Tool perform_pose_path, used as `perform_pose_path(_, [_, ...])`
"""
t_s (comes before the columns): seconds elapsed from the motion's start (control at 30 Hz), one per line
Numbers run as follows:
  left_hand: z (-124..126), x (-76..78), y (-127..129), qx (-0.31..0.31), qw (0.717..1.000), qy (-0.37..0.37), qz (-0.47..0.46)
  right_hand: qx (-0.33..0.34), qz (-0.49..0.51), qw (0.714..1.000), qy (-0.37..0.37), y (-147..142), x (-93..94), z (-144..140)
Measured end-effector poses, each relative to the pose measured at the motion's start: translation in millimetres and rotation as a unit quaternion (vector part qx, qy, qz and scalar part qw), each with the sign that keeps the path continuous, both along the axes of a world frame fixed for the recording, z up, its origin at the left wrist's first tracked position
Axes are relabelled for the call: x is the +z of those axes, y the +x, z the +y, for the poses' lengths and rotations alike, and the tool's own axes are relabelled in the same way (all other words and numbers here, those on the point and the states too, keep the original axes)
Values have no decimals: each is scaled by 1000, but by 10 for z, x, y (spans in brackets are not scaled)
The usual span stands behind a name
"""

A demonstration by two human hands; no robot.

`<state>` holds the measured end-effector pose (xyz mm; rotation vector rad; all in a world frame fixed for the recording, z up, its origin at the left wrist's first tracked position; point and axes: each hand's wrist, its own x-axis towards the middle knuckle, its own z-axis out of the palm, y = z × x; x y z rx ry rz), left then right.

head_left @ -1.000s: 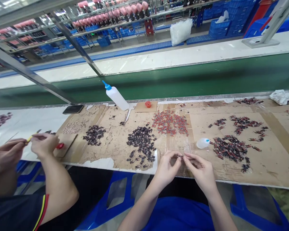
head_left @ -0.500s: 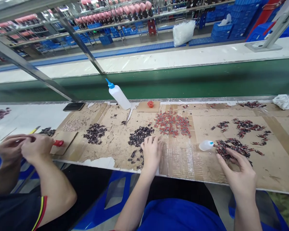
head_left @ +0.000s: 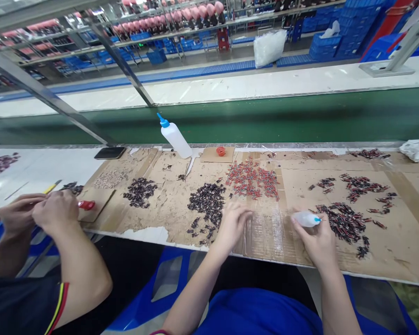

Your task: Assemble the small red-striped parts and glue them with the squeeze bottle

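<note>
The fingers of the right hand (head_left: pixel 317 239) are closed around a small bottle (head_left: pixel 304 218), thumb at its base end and the others near its blue tip; it lies slanted just above or on the cardboard (head_left: pixel 300 184). The left hand (head_left: pixel 232 225) is half curled over the cardboard, and one cannot tell whether its fingers pinch anything. Just beside it spreads a heap of black parts (head_left: pixel 206 200), with red-striped pieces (head_left: pixel 251 179) beyond. Near the right hand lies a pile of black-and-red pieces (head_left: pixel 347 223). Farther back on the tabletop (head_left: pixel 38 167) stand a tall bottle (head_left: pixel 176 140) and a red cup (head_left: pixel 220 151). To the left, a co-worker's hands (head_left: pixel 56 211) meet.
</note>
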<state>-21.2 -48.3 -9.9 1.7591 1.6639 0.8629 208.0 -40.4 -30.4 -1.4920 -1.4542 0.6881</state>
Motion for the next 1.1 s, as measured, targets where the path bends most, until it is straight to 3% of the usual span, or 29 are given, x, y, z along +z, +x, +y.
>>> perform_pose_path(0.1, [-110, -59, 204, -27, 995, -34, -85, 9, 141, 989, -38, -20, -1, -75])
perform_pose_path(0.27, [-263, -188, 383, 42, 998, -33, 13, -50, 268, 962, -14, -38, -33, -117])
perform_pose_path(0.37, [-304, -218, 366, 55, 997, 6, 54, -101, 316, 943, -7, -68, -28, -100])
perform_pose_path(0.57, [-315, -196, 322, 50, 992, 53, 101, -140, 377, 915, -34, -113, 16, -80])
perform_pose_path(0.9, [-348, -252, 362, 54, 992, 53, 101, -93, 198, 976, -12, -296, 64, -113])
perform_pose_path(1.1, [-333, -220, 354, 39, 993, 38, 101, -62, 108, 992, -2, -360, 53, -120])
